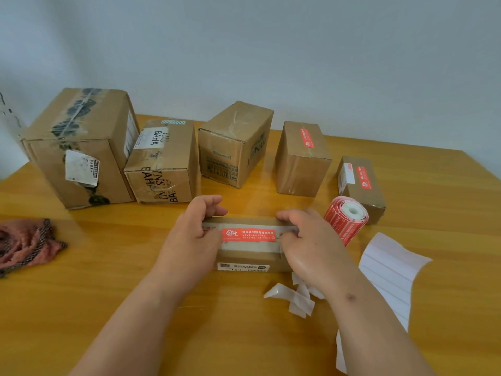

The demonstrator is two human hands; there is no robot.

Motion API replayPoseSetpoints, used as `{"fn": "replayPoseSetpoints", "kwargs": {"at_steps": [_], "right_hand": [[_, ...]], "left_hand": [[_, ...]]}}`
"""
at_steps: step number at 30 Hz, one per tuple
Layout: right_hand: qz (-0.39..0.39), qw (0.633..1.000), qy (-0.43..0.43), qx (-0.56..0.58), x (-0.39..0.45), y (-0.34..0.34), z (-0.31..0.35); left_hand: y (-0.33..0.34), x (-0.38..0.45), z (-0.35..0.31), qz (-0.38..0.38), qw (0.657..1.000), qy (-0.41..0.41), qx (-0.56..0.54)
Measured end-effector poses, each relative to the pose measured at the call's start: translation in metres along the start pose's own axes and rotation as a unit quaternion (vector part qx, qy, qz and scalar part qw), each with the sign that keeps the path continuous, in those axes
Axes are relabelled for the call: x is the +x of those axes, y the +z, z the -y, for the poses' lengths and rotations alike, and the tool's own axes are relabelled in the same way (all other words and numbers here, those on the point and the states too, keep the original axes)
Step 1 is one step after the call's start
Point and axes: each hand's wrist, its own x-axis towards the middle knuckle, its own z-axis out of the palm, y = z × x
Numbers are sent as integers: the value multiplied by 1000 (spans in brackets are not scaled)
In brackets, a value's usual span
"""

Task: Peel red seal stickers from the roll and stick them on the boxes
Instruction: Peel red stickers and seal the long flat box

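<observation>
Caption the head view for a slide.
Both hands, left hand and right hand, press a red seal sticker onto a flat cardboard box.

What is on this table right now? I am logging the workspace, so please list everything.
Sealed boxes: two, brown with red stickers, far right.
Unsealed boxes: three, brown, far left to centre.
Flat box: one, brown, front centre, under both hands.
Red seal sticker: one, on the flat box's top.
Sticker roll: one, red, white core, right of the flat box.
Backing strip: one, white, right.
Backing scraps: several, white, front.
Cloth: one, pink, left edge.
Table: one, orange-brown wood.
Left hand: holds the flat box's left end.
Right hand: holds its right end.
</observation>
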Motion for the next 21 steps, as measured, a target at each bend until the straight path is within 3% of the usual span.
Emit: {"fn": "replayPoseSetpoints", "kwargs": {"at_steps": [2, 5, 8, 11, 13, 17, 21], "right_hand": [[63, 998, -20, 10, -3, -7, -3], [119, 991, -56, -32, -7, -12, -4], [82, 995, -56, -15, -7, -13, -5], [42, 998, -21, 46, -6, -16, -2], [23, 997, -7, 74, -5, -18, 1], [41, 997, 6, 58, -4, -17, 2], [16, 999, 35, 6, -1, -11, 3]], "left_hand": [[-9, -2, 1, 61, 998, -23, 7], [-23, -1, 0, 154, 981, -22, 118], [-31, 0, -3, 127, 988, -45, 72], [-31, 3, -12, 35, 994, -107, 14], [-30, 6, -17, -11, 986, -163, 42], [-31, 10, -25, 13, 964, -232, 128], [-28, 11, -28, 25, 953, -243, 180]]}}
